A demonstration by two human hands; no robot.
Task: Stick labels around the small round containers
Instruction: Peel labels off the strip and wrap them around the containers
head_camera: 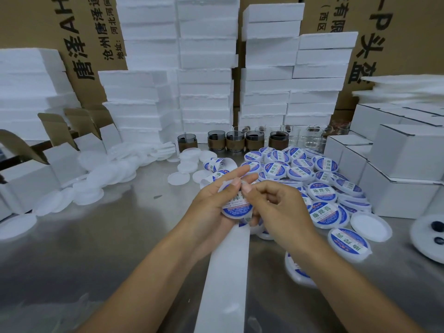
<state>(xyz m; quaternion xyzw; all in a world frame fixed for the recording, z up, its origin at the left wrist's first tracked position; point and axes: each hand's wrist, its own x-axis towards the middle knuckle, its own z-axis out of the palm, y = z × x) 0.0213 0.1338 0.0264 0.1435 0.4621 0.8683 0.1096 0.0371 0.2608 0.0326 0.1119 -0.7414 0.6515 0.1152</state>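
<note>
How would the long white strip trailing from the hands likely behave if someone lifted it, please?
Probably floppy: the strip drapes below the left hand. Likely light, as it looks paper-thin. It may slide on the smooth metal table.

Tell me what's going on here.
A person is labelling small round containers. The left hand holds a blue-labelled container while the right hand pinches at its upper rim. A white backing strip trails toward the camera. On the steel table, labelled containers pile up at right; plain white ones lie left.
</note>
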